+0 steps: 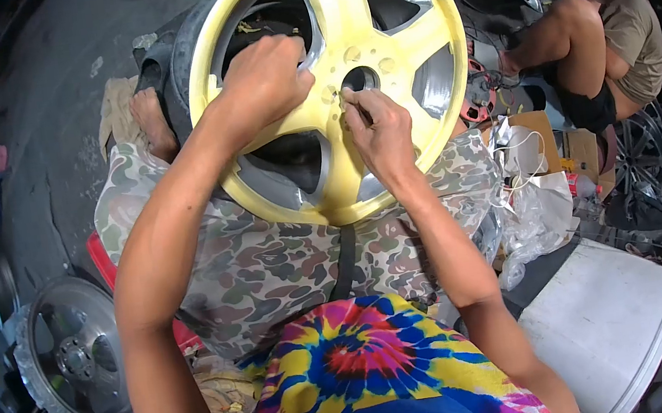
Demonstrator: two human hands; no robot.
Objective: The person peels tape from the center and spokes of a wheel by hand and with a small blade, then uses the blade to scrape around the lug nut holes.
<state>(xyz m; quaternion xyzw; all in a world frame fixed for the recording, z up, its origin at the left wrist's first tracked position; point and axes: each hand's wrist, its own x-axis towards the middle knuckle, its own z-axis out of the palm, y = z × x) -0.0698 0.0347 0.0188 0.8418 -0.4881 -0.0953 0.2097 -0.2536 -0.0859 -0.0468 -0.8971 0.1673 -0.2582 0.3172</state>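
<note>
A car wheel rim (332,2) leans over my lap, its five spokes and outer lip covered in yellow masking tape. Grey metal shows between the spokes, and the round centre hole (361,79) is uncovered. My left hand (268,81) is closed over the left spoke, its fingers curled out of sight; anything in them is hidden. Just below the centre hole, my right hand (381,129) pinches with thumb and forefinger at the taped hub, beside a bolt hole. Whatever is between those fingertips is too small to make out.
Another person (631,42) sits at the right near dark wheels. A grey wheel (75,357) stands at the lower left. At the right are a white panel (605,321), clear plastic wrap (533,217) and a cardboard box (583,148). A red-rimmed disc (477,95) lies behind my wheel.
</note>
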